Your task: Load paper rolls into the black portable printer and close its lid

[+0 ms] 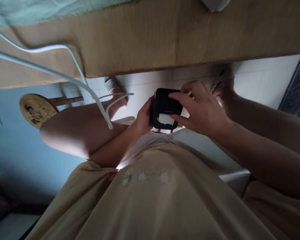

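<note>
Small black box (166, 108) with white label held over lap, below wooden table edge (150, 50). Left hand (143, 117) clamped on its side; right hand (202, 108) fingertips pinching its front edge. Probably mid-handling; next move likely needs steady support from left.

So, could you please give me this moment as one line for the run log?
left hand: holds black device | right hand: fingers on device, by white label | white cable: hangs over knee
</note>
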The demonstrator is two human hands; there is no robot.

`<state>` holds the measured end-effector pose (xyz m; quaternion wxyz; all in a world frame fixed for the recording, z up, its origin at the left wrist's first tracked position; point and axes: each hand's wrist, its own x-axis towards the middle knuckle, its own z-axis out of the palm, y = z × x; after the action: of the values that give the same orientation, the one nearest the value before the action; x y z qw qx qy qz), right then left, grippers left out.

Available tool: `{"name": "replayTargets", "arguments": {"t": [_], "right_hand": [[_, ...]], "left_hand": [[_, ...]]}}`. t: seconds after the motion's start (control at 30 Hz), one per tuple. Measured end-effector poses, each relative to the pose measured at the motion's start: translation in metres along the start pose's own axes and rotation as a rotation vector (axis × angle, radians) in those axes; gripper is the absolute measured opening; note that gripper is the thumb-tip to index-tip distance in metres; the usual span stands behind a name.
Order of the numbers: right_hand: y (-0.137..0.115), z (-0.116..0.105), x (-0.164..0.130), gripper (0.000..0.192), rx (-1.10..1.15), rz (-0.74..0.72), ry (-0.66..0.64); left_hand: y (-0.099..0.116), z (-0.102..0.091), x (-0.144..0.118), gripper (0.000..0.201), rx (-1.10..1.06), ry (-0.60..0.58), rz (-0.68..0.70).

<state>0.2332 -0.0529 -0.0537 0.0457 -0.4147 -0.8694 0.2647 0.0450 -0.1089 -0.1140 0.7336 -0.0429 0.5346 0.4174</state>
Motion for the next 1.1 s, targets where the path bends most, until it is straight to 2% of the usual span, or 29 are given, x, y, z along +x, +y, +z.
{"name": "replayTargets", "arguments": {"t": [0.1, 0.23, 0.47, 0.57, 0.73, 0.87, 0.93, 1.0, 1.1], "right_hand": [[-0.002, -0.005, 0.0, 0.036, -0.104, -0.011, 0.105], [0.0, -0.012, 0.001, 0.04, -0.199, 0.078, 0.144], [-0.01, -0.015, 0.007, 0.036, -0.228, 0.18, -0.049], [-0.016, -0.008, 0.009, 0.035, -0.245, 0.168, -0.102], [-0.018, -0.001, 0.008, 0.03, -0.265, 0.11, -0.209], [-0.019, -0.004, 0.011, 0.034, -0.297, 0.166, -0.309], [-0.019, -0.01, 0.012, 0.041, -0.248, 0.205, -0.35], [-0.015, -0.018, 0.009, 0.05, -0.106, 0.215, -0.337], [-0.006, -0.032, 0.002, 0.056, 0.261, 0.197, -0.282]], "left_hand": [[-0.001, 0.0, 0.0, 0.025, 0.021, -0.024, 0.05], [-0.005, -0.001, 0.001, 0.031, 0.062, -0.111, 0.124], [-0.009, 0.0, -0.002, 0.039, 0.086, -0.153, 0.152], [-0.01, 0.001, -0.003, 0.042, 0.105, -0.19, 0.164], [-0.012, 0.003, -0.004, 0.037, 0.113, -0.175, 0.163], [-0.013, 0.001, -0.004, 0.045, 0.139, -0.174, 0.158], [-0.013, 0.001, -0.004, 0.045, 0.139, -0.182, 0.147], [-0.012, 0.002, -0.004, 0.042, 0.12, -0.179, 0.141], [-0.008, 0.004, -0.005, 0.035, 0.084, -0.153, 0.145]]}}
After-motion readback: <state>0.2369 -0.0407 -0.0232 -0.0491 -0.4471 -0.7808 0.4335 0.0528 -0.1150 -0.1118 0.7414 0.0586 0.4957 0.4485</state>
